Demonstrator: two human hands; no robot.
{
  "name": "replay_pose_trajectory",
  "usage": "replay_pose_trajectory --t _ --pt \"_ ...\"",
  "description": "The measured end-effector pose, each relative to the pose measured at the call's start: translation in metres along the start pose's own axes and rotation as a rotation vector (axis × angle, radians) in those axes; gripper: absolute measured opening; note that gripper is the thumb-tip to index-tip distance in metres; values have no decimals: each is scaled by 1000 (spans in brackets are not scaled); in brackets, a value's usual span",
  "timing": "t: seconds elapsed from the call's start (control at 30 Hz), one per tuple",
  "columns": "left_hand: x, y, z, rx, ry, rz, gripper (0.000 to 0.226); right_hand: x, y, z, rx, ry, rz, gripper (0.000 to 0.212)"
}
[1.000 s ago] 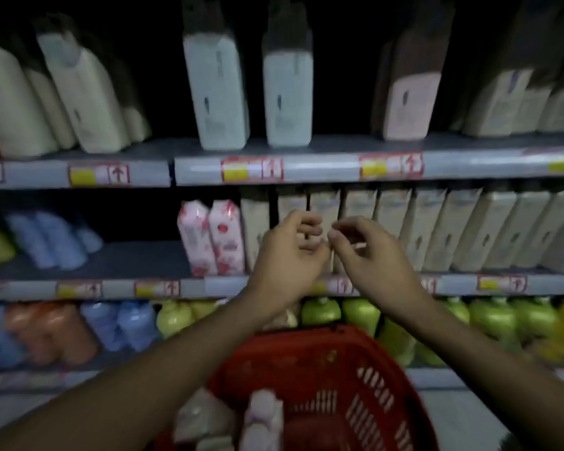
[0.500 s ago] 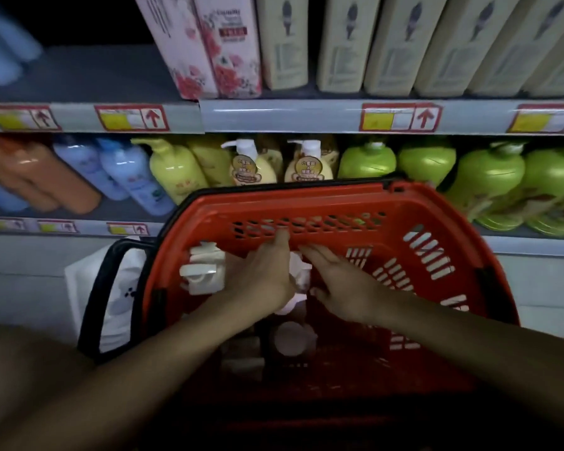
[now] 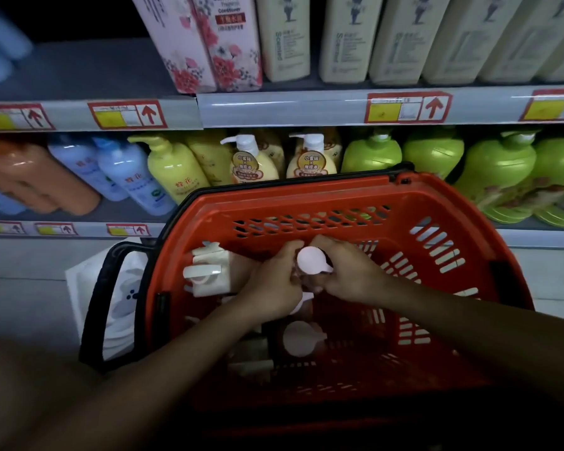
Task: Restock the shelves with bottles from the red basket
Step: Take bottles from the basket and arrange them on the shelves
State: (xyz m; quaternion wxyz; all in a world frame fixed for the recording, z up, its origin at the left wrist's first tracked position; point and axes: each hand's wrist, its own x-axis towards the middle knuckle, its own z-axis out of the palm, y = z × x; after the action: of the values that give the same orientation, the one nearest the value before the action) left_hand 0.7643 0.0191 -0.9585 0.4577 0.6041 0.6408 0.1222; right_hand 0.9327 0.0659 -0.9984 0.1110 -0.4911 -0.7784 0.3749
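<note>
Meanwhile, hands: left hand (image 3: 271, 284) and right hand (image 3: 349, 278) curled round pink-capped bottle (image 3: 311, 260) in red basket (image 3: 437, 203).
Left: cream bottle (image 3: 209, 275).
Near: another pump (image 3: 298, 340).
Far: shelf (image 3: 274, 109).

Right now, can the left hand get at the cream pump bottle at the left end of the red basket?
Probably yes. The cream pump bottle stands uncovered just beside the left hand, with nothing over it. But that hand and the right hand are both gripping the pink-capped bottle, so it must let go first.
</note>
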Motion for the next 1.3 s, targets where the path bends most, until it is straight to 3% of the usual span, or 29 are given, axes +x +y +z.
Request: replay_pose_trajectory --t 0.13,0.3,0.37,0.43,0.53,0.63,0.77,0.87,1.0,1.13,1.3 --pt "7 3 -7 1 184 78 85 -2 -25 -31 -115 298 130 46" --pt "0 14 11 61 185 213 110 -18 -57 -90 28 543 261 51" --pt "-1 18 19 75 339 258 107 -28 -69 -91 41 570 247 53" --pt "1 21 21 -28 474 267 91 -37 -81 -83 -56 573 219 55" --pt "-2 23 20 -136 508 204 76 -45 -97 -75 -140 516 205 58" --pt "-4 29 11 -269 543 96 62 -51 -101 -89 104 431 157 60" --pt "-1 45 -18 -597 388 33 56 -50 -74 -106 199 212 115 35" --pt "-6 58 -41 -702 307 76 56 -51 -60 -103 386 41 125 55" --pt "-25 73 -54 -751 198 175 61 -63 -66 -99 564 85 48 58" --pt "-46 106 -69 -598 101 326 64 -92 -91 -118 602 213 51 47" --pt "-79 163 -91 -433 148 475 67 -137 -137 -185 567 476 -14 33"
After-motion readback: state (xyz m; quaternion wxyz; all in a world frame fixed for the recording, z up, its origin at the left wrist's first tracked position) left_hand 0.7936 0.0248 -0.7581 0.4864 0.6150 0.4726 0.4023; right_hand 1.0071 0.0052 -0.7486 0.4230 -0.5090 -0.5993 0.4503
